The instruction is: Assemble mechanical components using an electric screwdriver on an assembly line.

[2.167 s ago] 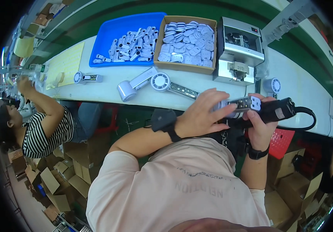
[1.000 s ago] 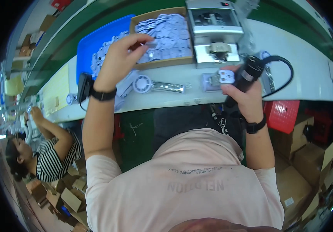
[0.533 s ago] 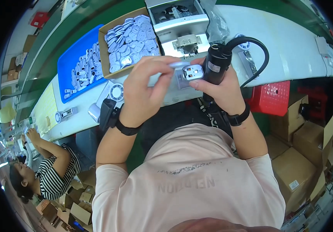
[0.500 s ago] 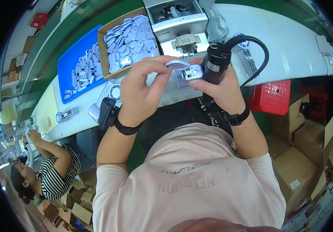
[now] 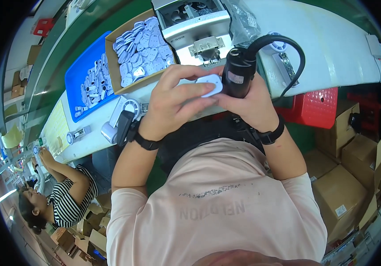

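Before my chest, my left hand (image 5: 169,101) is closed, thumb and fingers gripping a rounded pale plastic cover (image 5: 211,84). The cover lies over the small white housing, which it now hides. My right hand (image 5: 256,104) wraps round a black corded power tool, seemingly an electric screwdriver (image 5: 238,74). Its thumb reaches toward the cover's lower edge; the tool's tip is hidden. Beyond my left hand, a cardboard box (image 5: 111,62) holds many similar pale covers (image 5: 148,46).
Left of the box is a blue tray (image 5: 72,84) of small parts. A silver machine (image 5: 195,35) stands behind my hands. Handheld fans (image 5: 130,107) lie on the white table (image 5: 328,53). A red stool (image 5: 318,106) and cartons (image 5: 339,190) are at right; a co-worker (image 5: 73,195) sits left.
My left hand has moved right and lowered the cover over the open housing, which showed its inside before. Both hands are now together; the right one still grips the black tool.
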Available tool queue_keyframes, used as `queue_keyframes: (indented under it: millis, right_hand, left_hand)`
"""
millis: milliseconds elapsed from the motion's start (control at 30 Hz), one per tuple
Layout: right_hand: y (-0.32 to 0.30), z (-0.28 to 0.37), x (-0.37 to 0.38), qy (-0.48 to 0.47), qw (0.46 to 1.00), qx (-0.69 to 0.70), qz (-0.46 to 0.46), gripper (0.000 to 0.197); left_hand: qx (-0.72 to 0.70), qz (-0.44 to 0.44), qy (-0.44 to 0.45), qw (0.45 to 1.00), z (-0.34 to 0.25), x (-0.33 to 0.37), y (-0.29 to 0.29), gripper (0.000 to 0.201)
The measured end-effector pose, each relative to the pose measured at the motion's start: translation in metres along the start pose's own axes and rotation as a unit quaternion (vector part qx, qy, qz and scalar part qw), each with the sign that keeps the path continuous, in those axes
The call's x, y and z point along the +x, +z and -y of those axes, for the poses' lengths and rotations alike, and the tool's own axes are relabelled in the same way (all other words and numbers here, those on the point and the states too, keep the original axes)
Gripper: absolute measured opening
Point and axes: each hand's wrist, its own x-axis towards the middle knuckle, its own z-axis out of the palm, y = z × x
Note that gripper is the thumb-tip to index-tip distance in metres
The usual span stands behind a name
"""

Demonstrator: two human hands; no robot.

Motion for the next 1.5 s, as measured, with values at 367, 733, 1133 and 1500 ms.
queue_keyframes:
  millis: [367, 733, 1133, 1500]
  right_hand:
    - [-0.008, 0.011, -0.001, -0.009, 0.996, -0.087, -0.027, 0.046]
    - [-0.01, -0.002, 0.016, -0.111, 0.987, -0.085, -0.077, 0.05]
    - [0.018, 0.07, 0.068, -0.226, 0.973, -0.036, -0.032, 0.042]
    - [0.029, 0.033, 0.069, -0.112, 0.98, -0.167, 0.007, 0.039]
  left_hand:
    - [-0.016, -0.012, 0.017, 1.0, 0.013, -0.001, 0.002, 0.025]
    - [-0.033, -0.06, -0.002, 0.998, -0.008, -0.028, 0.01, 0.031]
    - [-0.082, -0.111, -0.027, 0.99, -0.008, -0.033, 0.021, 0.036]
    - [-0.093, -0.139, -0.079, 0.983, -0.01, -0.038, 0.018, 0.042]
